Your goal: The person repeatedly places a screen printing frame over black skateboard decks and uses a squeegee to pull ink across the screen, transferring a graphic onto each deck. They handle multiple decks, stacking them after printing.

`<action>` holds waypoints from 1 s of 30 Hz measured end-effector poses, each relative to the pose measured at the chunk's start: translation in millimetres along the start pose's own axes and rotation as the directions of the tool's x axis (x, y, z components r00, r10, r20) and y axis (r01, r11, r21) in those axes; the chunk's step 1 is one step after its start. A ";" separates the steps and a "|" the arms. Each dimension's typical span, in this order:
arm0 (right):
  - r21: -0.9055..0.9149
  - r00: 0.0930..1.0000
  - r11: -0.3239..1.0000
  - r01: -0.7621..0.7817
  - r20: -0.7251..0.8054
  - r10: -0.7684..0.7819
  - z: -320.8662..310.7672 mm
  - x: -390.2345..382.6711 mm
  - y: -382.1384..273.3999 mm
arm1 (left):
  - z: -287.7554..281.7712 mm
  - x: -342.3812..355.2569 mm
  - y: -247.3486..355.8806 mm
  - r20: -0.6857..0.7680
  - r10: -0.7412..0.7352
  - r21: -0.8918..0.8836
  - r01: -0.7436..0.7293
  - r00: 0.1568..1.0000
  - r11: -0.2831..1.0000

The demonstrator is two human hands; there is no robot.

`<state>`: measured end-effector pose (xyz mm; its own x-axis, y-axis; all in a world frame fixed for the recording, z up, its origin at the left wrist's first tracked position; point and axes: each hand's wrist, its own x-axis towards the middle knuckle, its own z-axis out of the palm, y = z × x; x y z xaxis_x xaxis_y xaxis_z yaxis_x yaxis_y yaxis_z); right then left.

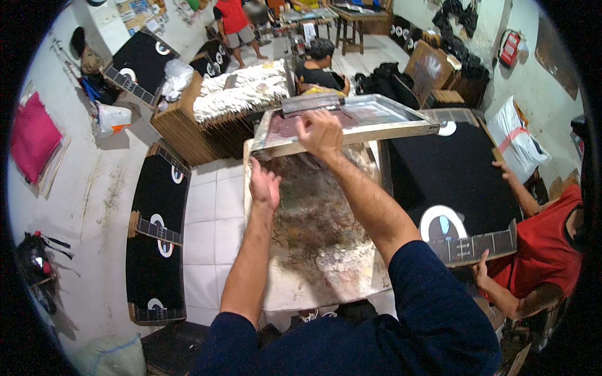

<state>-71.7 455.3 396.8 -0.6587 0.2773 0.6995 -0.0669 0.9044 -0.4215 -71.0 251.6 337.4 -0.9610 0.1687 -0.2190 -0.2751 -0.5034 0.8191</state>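
Observation:
A wooden screen frame (395, 130) with a stained mesh is raised at a slant above a paint-stained board table (320, 263). A grey squeegee-like bar (310, 101) lies across its far part. My right hand (320, 133) is at the frame's near side, just below that bar, fingers curled; what they grip is unclear. My left hand (264, 183) is below the frame's left corner, fingers apart and holding nothing visible. To the right, a co-worker in red (542, 244) holds a large black panel (448, 175) with white oval prints and a grey strip, using both hands.
Similar black panels (153, 263) stand along the left wall. Behind the table is a stack of boards (188, 135) topped with crumpled white material (238, 84). A seated person (320, 72) and a standing person (235, 22) are farther back. A white sack (514, 135) is at the right.

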 end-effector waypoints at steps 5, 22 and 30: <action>0.349 0.925 0.933 -0.092 -0.317 0.210 -31.8 -139.3 82.2 | -24.3 5.3 -71.0 -0.233 -0.138 -0.179 0.097 0.963 0.979; 0.088 -0.369 -0.783 -0.615 0.846 0.385 -13.3 -578.9 356.2 | -159.8 -4.9 -186.5 -0.588 -0.232 0.218 0.427 0.775 0.877; 0.326 -0.152 -0.820 -0.470 0.885 0.439 -8.1 -542.9 405.5 | -155.6 -10.8 -184.6 -0.539 -0.235 0.208 0.398 0.809 0.894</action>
<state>264.7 674.1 -149.1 -0.5929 0.0678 -0.8025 0.1201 -0.9779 -0.1713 -14.2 210.8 106.1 -0.7277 -0.2027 -0.6553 -0.6223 -0.2066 0.7550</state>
